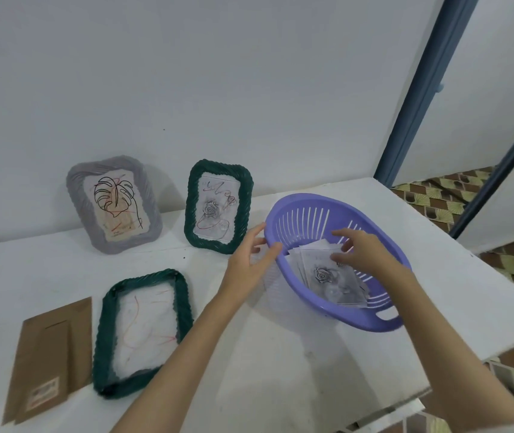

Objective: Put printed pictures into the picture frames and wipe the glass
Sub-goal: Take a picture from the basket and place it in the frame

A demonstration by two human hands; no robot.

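A purple slotted basket (383, 323) sits tilted on the white table and holds several printed pictures (330, 276), the top one showing a rose. My right hand (361, 250) is inside the basket, fingertips on the top prints. My left hand (249, 260) rests against the basket's left rim, thumb on the edge. A dark green frame (105, 348) lies face down near the front left, its back open with scribbled glass showing. A brown backing board (49, 357) lies left of it. A grey frame (76, 185) with a leaf drawing and a green frame (243, 210) with a rose picture lean against the wall.
The white table (280, 370) ends at the right and front edges. A blue door frame (421, 95) stands at the back right, over a patterned floor (455, 198). The white wall runs close behind the standing frames.
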